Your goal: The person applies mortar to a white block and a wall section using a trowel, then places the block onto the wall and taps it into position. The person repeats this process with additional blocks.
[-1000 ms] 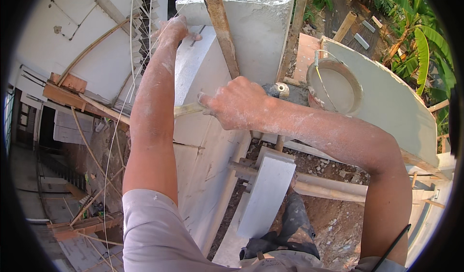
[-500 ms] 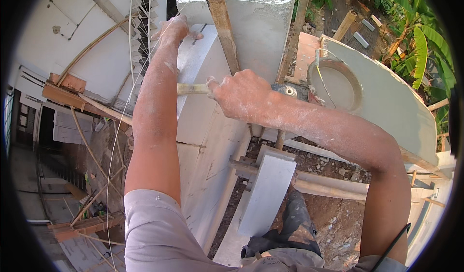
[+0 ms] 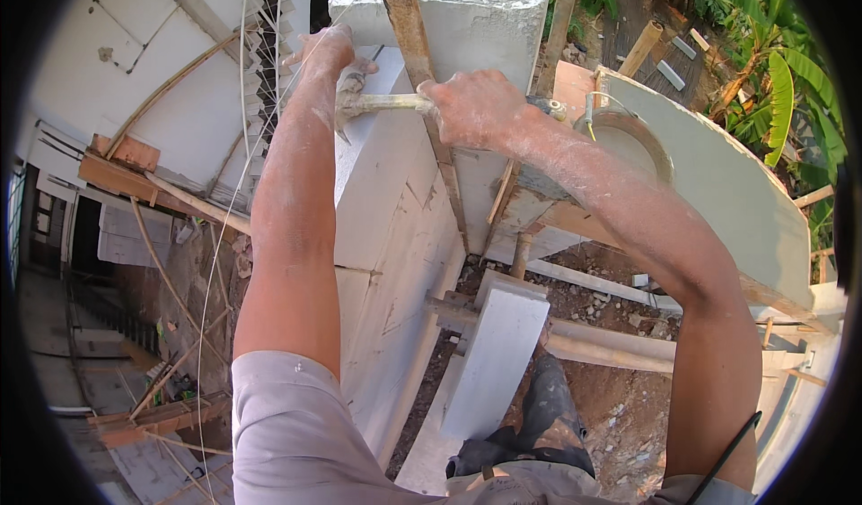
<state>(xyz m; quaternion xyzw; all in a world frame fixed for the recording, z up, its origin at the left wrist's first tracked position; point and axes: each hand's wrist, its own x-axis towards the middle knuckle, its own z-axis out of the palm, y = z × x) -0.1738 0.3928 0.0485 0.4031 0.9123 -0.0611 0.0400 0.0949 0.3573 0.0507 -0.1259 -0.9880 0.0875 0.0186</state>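
- Right hand [image 3: 476,108] closed round the handle of a hammer [image 3: 386,102]; head lies left of that hand, just on the body side of the left hand.
- Left hand [image 3: 325,52] at the far left edge of a white block [image 3: 362,150]; whether it grips or only rests, cannot tell. Hands apart.
- Rusty-brown post [image 3: 406,20] leans between the hands, passing behind the hammer.
- Bucket [image 3: 663,152] right of right hand, partly hidden by the forearm.
- Pale loose block [image 3: 498,361] bodyward of right hand.
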